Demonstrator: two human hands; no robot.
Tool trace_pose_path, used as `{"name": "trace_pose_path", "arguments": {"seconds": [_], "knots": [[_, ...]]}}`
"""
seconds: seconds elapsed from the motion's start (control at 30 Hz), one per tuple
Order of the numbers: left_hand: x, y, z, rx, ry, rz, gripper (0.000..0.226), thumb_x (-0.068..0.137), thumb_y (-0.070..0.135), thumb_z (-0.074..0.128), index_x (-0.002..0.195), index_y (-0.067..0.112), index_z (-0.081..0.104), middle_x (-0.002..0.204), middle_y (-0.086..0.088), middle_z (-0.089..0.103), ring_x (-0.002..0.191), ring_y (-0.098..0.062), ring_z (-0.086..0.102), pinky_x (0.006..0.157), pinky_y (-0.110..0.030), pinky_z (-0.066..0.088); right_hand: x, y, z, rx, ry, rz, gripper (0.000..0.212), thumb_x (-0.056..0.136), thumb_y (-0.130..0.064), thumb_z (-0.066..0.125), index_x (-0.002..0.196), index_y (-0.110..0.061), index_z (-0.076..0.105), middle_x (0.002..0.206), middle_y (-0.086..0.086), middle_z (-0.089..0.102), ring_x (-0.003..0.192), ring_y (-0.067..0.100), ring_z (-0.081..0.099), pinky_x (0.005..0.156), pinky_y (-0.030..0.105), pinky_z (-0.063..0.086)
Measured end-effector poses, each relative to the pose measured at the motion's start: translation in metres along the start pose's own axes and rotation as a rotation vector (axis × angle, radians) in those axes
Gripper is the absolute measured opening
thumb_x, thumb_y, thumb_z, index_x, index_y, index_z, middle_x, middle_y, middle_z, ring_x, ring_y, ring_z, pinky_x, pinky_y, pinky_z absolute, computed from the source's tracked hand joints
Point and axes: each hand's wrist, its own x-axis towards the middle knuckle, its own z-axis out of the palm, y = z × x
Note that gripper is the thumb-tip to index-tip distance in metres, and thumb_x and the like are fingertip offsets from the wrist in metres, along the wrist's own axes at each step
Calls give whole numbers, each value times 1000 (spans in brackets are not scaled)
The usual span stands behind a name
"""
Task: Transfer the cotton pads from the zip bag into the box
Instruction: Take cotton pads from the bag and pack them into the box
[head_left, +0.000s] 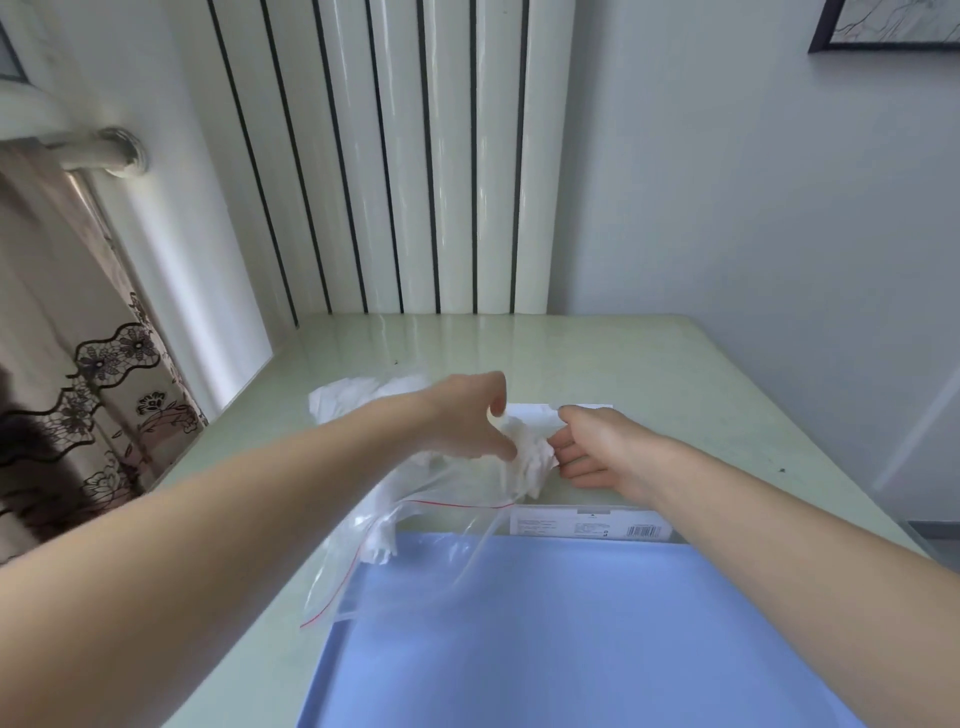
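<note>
A clear zip bag (415, 525) with a red seal line hangs from my left hand (467, 421), which grips its upper part above the table. A bunch of white cotton pads (524, 452) sticks out between both hands. My right hand (587, 447) holds the pads from the right side, fingers curled round them. A few more pads (379, 545) show inside the bag's lower part. Below the hands lies a clear box (592, 522) with a white barcode label on its near wall; its inside is mostly hidden by my hands.
A blue lid or tray (571, 639) lies flat in front of the box at the table's near edge. A crumpled white plastic wrap (363, 395) lies behind my left wrist. A white radiator (395, 156) stands behind the pale green table (701, 374). A patterned curtain (104, 395) hangs at left.
</note>
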Motion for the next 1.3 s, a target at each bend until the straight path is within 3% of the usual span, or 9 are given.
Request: {"name": "trace_pose_path", "arguments": {"seconds": [0.2,0.3,0.4,0.57,0.7,0.87,1.03,1.1,1.3], "knots": [[-34,-45,-20,-52,285,-51,14,90,33,61,101,24,61,99,2,67,93,-22,63,84,-38,55,-29,-12,11,-357,359,-427,16,90,-27,51,85,-13,54,77,1,62,73,24,58,60,30,40],[-49,-74,-17,-36,399,-153,18,95,35,52,109,24,56,111,-3,61,97,-23,60,86,-38,53,-77,-20,30,-252,-11,-604,8,86,-18,62,79,-15,62,65,-2,60,61,17,54,60,27,43],[-66,-92,-11,-27,277,-375,44,99,43,45,134,15,43,133,-16,47,110,-34,55,92,-37,46,-114,-12,59,-542,-362,-603,13,86,-22,62,77,-17,69,67,-4,66,62,13,57,60,27,49],[-90,-105,12,-348,89,-565,71,97,51,45,151,15,17,136,-13,48,113,-31,57,93,-43,54,-121,18,119,-929,-89,-782,26,93,-20,44,107,-12,65,113,3,61,109,24,54,89,37,50],[-96,-108,23,-606,165,-492,65,97,37,50,146,5,20,96,-5,59,85,-21,62,84,-38,60,-111,23,145,-824,26,-703,20,96,-17,42,108,-8,55,116,9,58,114,28,49,91,33,43],[-93,-117,22,-749,159,-508,61,95,37,53,140,4,28,98,-10,71,89,-25,74,88,-38,60,-105,16,153,-544,75,-569,26,93,-23,52,111,-7,43,95,7,59,75,27,53,61,30,39],[-94,-117,15,-825,77,-466,39,95,33,51,111,1,65,93,-10,77,84,-23,76,88,-32,60,-99,20,152,-591,248,-581,31,93,-26,56,115,-8,46,106,7,61,92,27,58,68,29,38],[-95,-114,13,-833,63,-458,34,98,34,49,103,4,65,88,-7,75,81,-21,74,84,-27,60,-97,20,155,-572,209,-555,32,91,-31,59,115,-11,51,109,4,58,101,25,58,71,28,39],[-89,-119,15,-849,54,-469,40,100,35,43,112,2,64,87,-7,73,71,-18,74,84,-30,61,-80,9,157,-283,33,-499,19,86,-29,71,90,-23,53,87,-10,60,68,3,51,47,9,37]]}}
